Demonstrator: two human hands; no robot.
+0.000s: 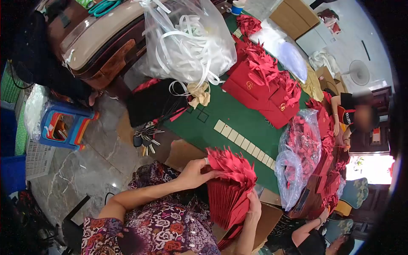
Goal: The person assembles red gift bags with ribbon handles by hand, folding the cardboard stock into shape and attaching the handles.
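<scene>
A thick stack of red gift bags [223, 206], topped with red ribbon ends, stands on edge in front of my body. My left hand [193, 173] grips its upper left side, with the thumb lying by the ribbons. On the right side of the same stack, my right hand [254, 205] is wrapped round the edge; part of its fingers is hidden behind the bags. Below, an open cardboard box [268, 223] shows partly, with more red bags near it. Pale rectangular tiles [240, 140] form a row on the green table [191, 131] beyond the stack.
More red gift bags [250, 87] lie on the table's far side. A clear bag of white ribbons [191, 46] stands left of them, near a black bag [155, 104] and keys. Clear plastic [289, 178] lies right. Two co-workers, one in a black sleeve [312, 242], handle red bags at right.
</scene>
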